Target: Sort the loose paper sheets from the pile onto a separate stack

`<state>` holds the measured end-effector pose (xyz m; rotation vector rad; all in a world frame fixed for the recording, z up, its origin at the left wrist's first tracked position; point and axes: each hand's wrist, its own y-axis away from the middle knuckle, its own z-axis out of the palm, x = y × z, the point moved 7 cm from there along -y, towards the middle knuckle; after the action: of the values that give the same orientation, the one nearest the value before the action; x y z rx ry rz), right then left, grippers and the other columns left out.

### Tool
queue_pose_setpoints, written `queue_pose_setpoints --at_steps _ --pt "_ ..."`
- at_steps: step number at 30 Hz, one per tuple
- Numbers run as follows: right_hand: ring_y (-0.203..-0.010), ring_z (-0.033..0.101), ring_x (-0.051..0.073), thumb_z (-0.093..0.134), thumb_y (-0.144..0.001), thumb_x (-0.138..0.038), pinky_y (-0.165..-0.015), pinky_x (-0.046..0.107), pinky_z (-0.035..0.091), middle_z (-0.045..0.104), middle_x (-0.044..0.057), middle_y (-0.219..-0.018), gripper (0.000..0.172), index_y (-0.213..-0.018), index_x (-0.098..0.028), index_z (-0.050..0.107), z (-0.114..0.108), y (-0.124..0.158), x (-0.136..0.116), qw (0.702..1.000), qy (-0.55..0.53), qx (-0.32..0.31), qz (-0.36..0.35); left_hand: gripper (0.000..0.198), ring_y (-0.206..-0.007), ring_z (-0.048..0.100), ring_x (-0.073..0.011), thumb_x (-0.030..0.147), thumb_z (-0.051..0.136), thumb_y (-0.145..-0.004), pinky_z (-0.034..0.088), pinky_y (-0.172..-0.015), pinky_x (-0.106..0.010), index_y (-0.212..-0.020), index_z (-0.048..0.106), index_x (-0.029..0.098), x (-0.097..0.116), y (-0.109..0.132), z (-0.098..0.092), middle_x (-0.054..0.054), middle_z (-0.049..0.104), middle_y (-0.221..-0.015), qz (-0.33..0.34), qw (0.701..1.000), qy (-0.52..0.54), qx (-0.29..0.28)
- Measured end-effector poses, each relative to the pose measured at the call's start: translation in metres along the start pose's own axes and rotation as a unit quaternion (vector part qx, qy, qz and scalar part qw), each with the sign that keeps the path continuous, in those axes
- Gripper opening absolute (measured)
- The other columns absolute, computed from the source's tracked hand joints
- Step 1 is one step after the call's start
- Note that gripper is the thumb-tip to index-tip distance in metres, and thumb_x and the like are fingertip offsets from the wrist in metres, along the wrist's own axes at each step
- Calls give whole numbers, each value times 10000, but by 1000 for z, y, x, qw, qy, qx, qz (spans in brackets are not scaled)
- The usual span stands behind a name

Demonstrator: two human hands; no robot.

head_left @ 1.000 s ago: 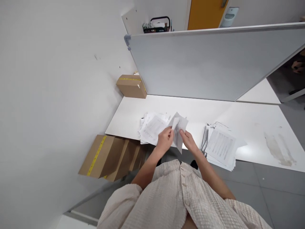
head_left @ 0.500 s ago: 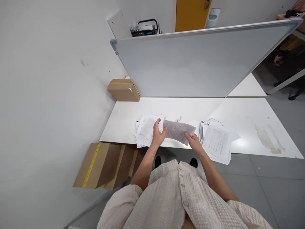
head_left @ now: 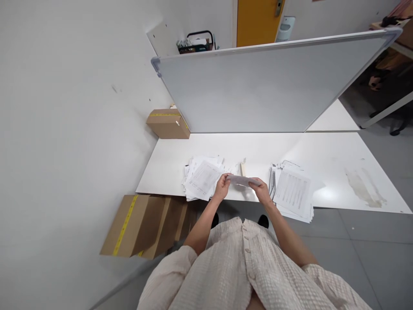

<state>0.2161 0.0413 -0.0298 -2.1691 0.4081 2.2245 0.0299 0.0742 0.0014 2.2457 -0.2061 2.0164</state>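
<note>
Between my hands, over the front of the white table, is a sheet of paper [head_left: 240,181], tipped so that it shows as a narrow strip. My left hand [head_left: 222,186] is closed on its left end, and my right hand [head_left: 261,189] pinches the right end. To the left lies a loose pile of printed papers [head_left: 203,177], just beside my left hand. A second stack of printed papers [head_left: 294,191] sits right of my right hand and overhangs the front edge. Behind the held sheet is a small cream-coloured block-like object [head_left: 242,168] on the table.
A large whiteboard [head_left: 238,90] stands along the back of the white table [head_left: 332,163]. One cardboard box [head_left: 169,125] is at the table's back left corner. Open cardboard boxes [head_left: 129,226] stand below at the left, by the wall.
My left hand has moved right, off the left pile, and closed on the sheet's left end. The sheet has tilted from showing its printed face to nearly edge-on.
</note>
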Motion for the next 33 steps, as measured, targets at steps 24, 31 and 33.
queue_pose_setpoints --at_steps 24,31,33 --pt "-816 583 223 641 -629 -387 -741 373 446 653 67 -881 357 -914 -175 613 -21 15 15 998 -42 -36 33 232 -772 551 -156 318 452 -792 418 -723 -271 -787 616 154 -31 16 -16 -18 622 -776 -52 965 -222 -130" --pt "-957 543 223 560 -715 -352 -787 331 429 613 32 -1026 292 -985 -255 611 -32 21 -14 962 234 -130 -49 229 -871 532 -184 158 413 -801 323 -903 -380 -898 613 211 27 18 -16 -41 627 -860 139 865 -463 -133" --pt "-969 543 224 547 -728 -331 -768 319 437 610 24 -1044 272 -984 -274 619 -26 25 -12 948 273 -153 -57 252 -889 524 -190 124 408 -790 284 -940 -412 -907 610 217 36 22 -9 -43 626 -852 162 845 -489 -144"
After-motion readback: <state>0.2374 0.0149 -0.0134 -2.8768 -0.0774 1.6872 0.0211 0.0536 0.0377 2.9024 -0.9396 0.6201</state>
